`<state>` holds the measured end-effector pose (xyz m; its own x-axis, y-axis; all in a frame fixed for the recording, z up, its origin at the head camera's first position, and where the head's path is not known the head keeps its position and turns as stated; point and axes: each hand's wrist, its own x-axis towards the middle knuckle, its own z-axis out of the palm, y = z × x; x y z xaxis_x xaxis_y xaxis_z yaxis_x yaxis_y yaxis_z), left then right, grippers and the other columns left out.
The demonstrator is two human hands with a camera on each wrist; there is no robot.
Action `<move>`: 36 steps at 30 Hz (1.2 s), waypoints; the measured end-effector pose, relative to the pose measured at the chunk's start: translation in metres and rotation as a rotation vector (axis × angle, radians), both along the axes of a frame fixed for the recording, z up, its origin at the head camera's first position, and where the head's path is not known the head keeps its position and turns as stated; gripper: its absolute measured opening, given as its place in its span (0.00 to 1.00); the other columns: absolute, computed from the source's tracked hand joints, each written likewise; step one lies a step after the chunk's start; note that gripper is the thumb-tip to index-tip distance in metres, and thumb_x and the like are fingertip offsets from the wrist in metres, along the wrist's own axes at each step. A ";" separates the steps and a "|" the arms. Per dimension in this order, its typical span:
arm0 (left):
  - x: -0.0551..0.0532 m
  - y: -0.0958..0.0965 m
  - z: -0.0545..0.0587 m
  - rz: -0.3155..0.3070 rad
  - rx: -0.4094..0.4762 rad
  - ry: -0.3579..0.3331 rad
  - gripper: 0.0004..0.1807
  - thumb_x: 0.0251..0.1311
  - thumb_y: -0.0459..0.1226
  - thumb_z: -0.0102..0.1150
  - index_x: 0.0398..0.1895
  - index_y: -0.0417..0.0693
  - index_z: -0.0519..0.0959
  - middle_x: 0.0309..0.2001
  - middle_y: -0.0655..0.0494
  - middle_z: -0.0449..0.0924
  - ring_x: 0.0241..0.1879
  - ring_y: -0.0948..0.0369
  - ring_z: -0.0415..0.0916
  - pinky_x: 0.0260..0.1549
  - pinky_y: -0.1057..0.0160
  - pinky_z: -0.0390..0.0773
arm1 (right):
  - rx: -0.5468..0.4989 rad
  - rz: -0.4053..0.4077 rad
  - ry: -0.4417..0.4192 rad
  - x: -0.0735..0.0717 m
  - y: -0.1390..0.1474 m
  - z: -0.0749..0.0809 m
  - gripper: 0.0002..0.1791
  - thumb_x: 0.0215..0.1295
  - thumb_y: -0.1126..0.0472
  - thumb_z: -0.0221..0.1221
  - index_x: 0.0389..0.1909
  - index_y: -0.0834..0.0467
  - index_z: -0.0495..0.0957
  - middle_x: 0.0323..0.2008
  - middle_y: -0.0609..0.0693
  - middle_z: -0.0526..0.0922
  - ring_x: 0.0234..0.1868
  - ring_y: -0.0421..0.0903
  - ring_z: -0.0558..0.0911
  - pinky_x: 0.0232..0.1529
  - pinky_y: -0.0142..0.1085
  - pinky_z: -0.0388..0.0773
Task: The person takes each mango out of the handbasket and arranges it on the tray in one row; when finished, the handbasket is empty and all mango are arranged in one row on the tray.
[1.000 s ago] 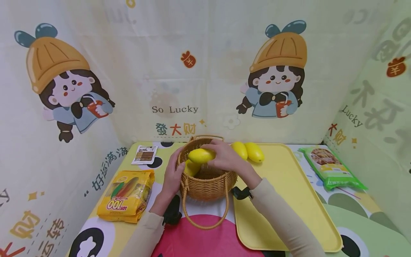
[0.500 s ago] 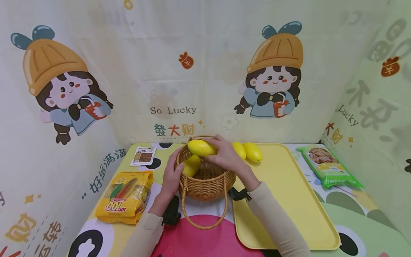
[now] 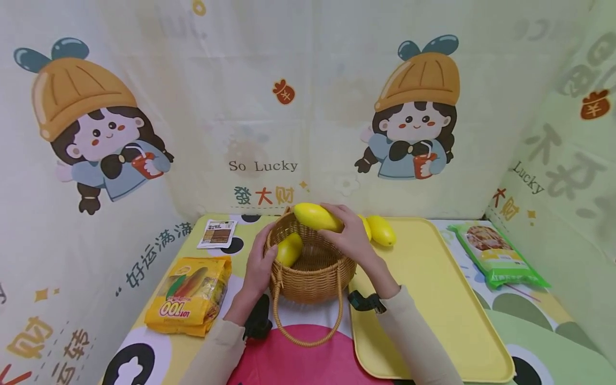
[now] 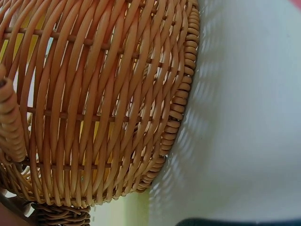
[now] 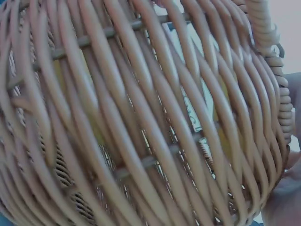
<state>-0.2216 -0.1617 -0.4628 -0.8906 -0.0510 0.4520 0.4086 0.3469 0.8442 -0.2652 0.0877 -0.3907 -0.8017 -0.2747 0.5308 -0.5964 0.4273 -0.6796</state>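
Observation:
In the head view, a round wicker basket (image 3: 310, 286) stands at the table's middle, its front handle hanging down. My left hand (image 3: 260, 263) grips the basket's left rim, with the thumb over the edge. A yellow mango (image 3: 315, 216) is held in my right hand (image 3: 350, 235) over the back right of the basket's opening. Another mango (image 3: 290, 249) lies inside against the left wall. Both wrist views are filled by the woven wall (image 4: 94, 94), with patches of yellow showing through the gaps.
A yellow tray (image 3: 428, 299) lies right of the basket, with mangoes (image 3: 382, 231) at its back left corner, partly behind my right hand. On the left are a yellow snack bag (image 3: 187, 295) and a small sachet (image 3: 217, 234). A green packet (image 3: 498, 253) lies far right.
My right hand has raised the mango from inside the basket's opening to rim height and moved it right. The mango inside shows more fully. My left hand stays on the rim.

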 end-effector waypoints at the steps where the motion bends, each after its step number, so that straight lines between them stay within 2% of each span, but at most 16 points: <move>1: 0.000 0.000 -0.001 0.000 0.000 -0.005 0.30 0.69 0.38 0.45 0.74 0.68 0.61 0.73 0.60 0.63 0.72 0.54 0.62 0.70 0.42 0.65 | -0.031 0.002 -0.004 0.000 0.002 -0.003 0.33 0.56 0.54 0.70 0.65 0.42 0.75 0.57 0.46 0.80 0.54 0.46 0.78 0.51 0.43 0.78; 6: 0.001 0.003 0.001 -0.018 0.015 -0.011 0.30 0.70 0.36 0.44 0.75 0.60 0.61 0.74 0.52 0.62 0.72 0.50 0.61 0.70 0.40 0.63 | -0.147 0.006 0.026 0.001 0.010 -0.012 0.35 0.56 0.58 0.72 0.66 0.46 0.74 0.59 0.49 0.79 0.57 0.47 0.77 0.55 0.42 0.78; 8: 0.007 0.006 0.011 -0.029 0.016 -0.010 0.30 0.69 0.35 0.44 0.75 0.54 0.61 0.74 0.48 0.62 0.72 0.47 0.61 0.69 0.39 0.63 | -0.171 -0.010 0.042 0.002 0.012 -0.011 0.35 0.56 0.61 0.71 0.67 0.49 0.74 0.60 0.51 0.79 0.57 0.48 0.77 0.55 0.42 0.79; 13: 0.023 0.011 0.034 -0.042 -0.008 -0.017 0.30 0.69 0.33 0.43 0.75 0.44 0.60 0.73 0.42 0.61 0.72 0.43 0.61 0.69 0.40 0.64 | -0.210 -0.053 0.059 0.012 0.021 0.004 0.34 0.55 0.67 0.70 0.66 0.58 0.74 0.61 0.57 0.79 0.56 0.51 0.78 0.53 0.39 0.79; 18: 0.025 0.013 0.037 -0.033 -0.015 -0.032 0.30 0.69 0.33 0.43 0.75 0.44 0.60 0.73 0.43 0.61 0.72 0.43 0.61 0.69 0.40 0.64 | -0.234 -0.097 0.074 0.017 0.032 0.016 0.33 0.54 0.69 0.70 0.64 0.62 0.74 0.58 0.60 0.79 0.52 0.51 0.77 0.49 0.31 0.77; 21: 0.026 0.013 0.037 -0.032 -0.012 -0.033 0.30 0.69 0.33 0.43 0.75 0.45 0.60 0.73 0.44 0.61 0.72 0.44 0.61 0.69 0.40 0.64 | -0.230 -0.129 0.105 0.003 0.043 0.005 0.34 0.54 0.68 0.71 0.64 0.59 0.75 0.58 0.59 0.80 0.52 0.50 0.77 0.48 0.29 0.76; 25: 0.026 0.013 0.037 -0.041 -0.001 -0.032 0.30 0.69 0.34 0.44 0.75 0.46 0.60 0.73 0.45 0.61 0.72 0.44 0.60 0.70 0.41 0.63 | -0.205 -0.190 0.126 -0.017 0.057 -0.014 0.34 0.54 0.65 0.72 0.65 0.51 0.76 0.58 0.53 0.79 0.55 0.49 0.77 0.53 0.37 0.78; 29: 0.025 0.013 0.036 -0.044 0.002 -0.032 0.30 0.69 0.34 0.44 0.75 0.45 0.60 0.73 0.43 0.61 0.72 0.44 0.60 0.70 0.40 0.63 | -0.194 -0.264 0.124 -0.021 0.068 -0.021 0.34 0.54 0.65 0.71 0.64 0.49 0.76 0.59 0.53 0.79 0.57 0.50 0.77 0.56 0.49 0.78; 33: 0.025 0.013 0.036 -0.039 -0.006 -0.033 0.30 0.68 0.34 0.44 0.75 0.44 0.60 0.73 0.43 0.61 0.72 0.43 0.60 0.69 0.40 0.64 | -0.188 -0.334 0.150 -0.027 0.079 -0.027 0.34 0.53 0.67 0.70 0.64 0.53 0.77 0.58 0.57 0.78 0.59 0.54 0.77 0.58 0.52 0.76; 36: 0.026 0.013 0.037 -0.034 -0.006 -0.040 0.30 0.68 0.34 0.44 0.75 0.44 0.60 0.73 0.44 0.61 0.72 0.43 0.60 0.70 0.40 0.63 | -0.177 -0.375 0.139 -0.032 0.088 -0.032 0.33 0.54 0.66 0.70 0.64 0.53 0.76 0.59 0.58 0.77 0.60 0.56 0.76 0.61 0.54 0.75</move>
<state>-0.1960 -0.1491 -0.4259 -0.9090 -0.0175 0.4164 0.3865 0.3383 0.8580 -0.2970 0.1760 -0.4229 -0.7460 0.1272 0.6537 -0.5131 0.5159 -0.6859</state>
